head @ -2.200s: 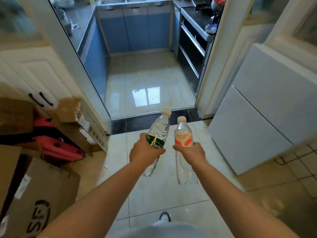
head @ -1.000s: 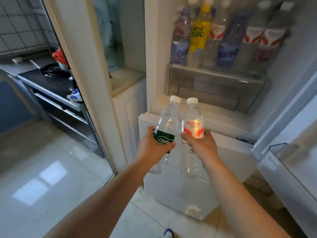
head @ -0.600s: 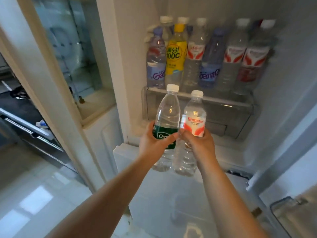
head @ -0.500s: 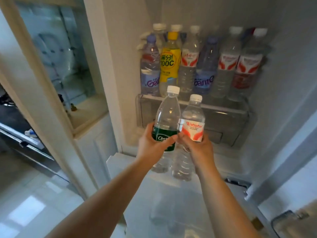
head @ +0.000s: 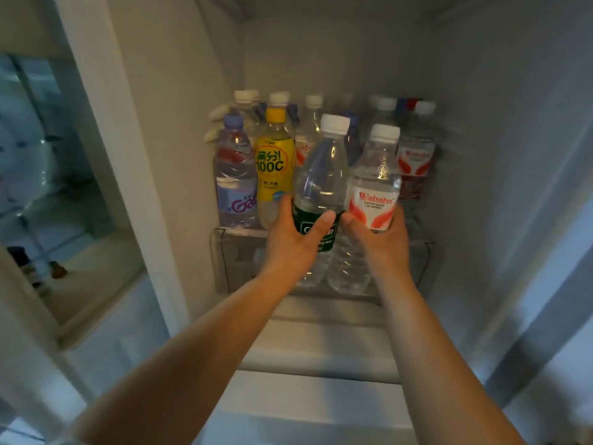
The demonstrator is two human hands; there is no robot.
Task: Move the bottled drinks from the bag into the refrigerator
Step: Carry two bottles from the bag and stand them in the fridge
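- As the left hand (head: 290,242) wraps the clear green-labelled water bottle (head: 317,200) and the right hand (head: 382,239) the clear red-labelled water bottle (head: 372,200), both are held before the crowded refrigerator shelf (head: 237,234).
- Risk: nudging the yellow drink bottle (head: 274,165) over; little free room shows.

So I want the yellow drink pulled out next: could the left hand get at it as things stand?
Probably not yet. The left hand is closed around the green-labelled bottle, so it has no free grip. The yellow bottle itself stands unblocked in the front row, just left of that hand.
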